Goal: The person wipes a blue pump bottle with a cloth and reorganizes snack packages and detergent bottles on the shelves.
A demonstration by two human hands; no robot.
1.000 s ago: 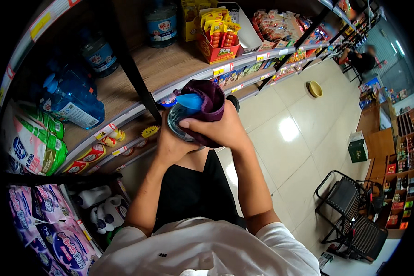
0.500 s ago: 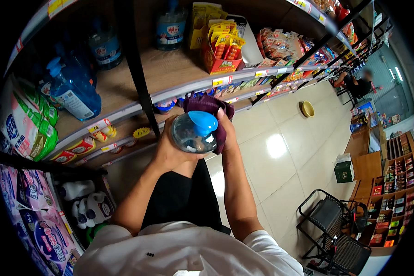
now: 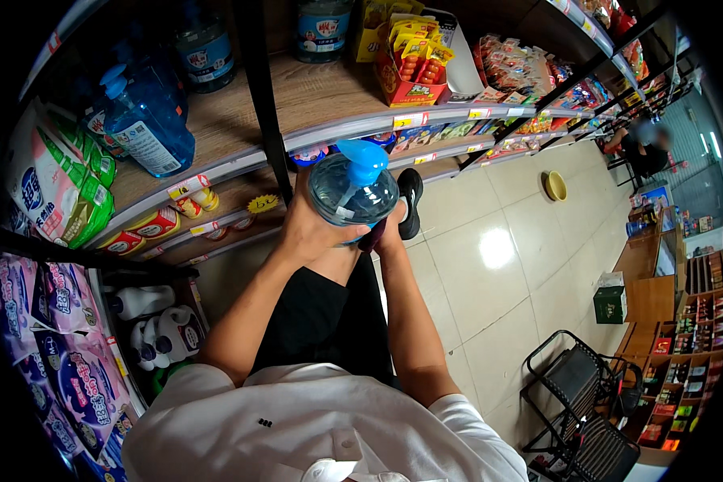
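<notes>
In front of my lap is a clear, rounded bottle (image 3: 341, 197) with a blue pump top (image 3: 364, 161), seen from above. My left hand (image 3: 309, 229) is wrapped round its left side, with the fingers partly hidden behind it. On the lower right, my right hand (image 3: 390, 231) is closed on a dark purple cloth (image 3: 373, 235) by the bottle's side. Most of that cloth is hidden under the bottle and my fingers.
Blue pump bottles (image 3: 149, 132) and green-and-white bags (image 3: 60, 177) fill the left of the wooden shelf (image 3: 321, 92). A red snack box (image 3: 410, 76) stands farther right. A yellow bowl (image 3: 554, 185) sits on the tiled floor, beyond black folding chairs (image 3: 574, 386). A person (image 3: 647, 153) sits far off.
The bottle has shifted slightly up and right in view. My right hand and the purple cloth have gone from its upper right side to its lower right, baring a black shoe.
</notes>
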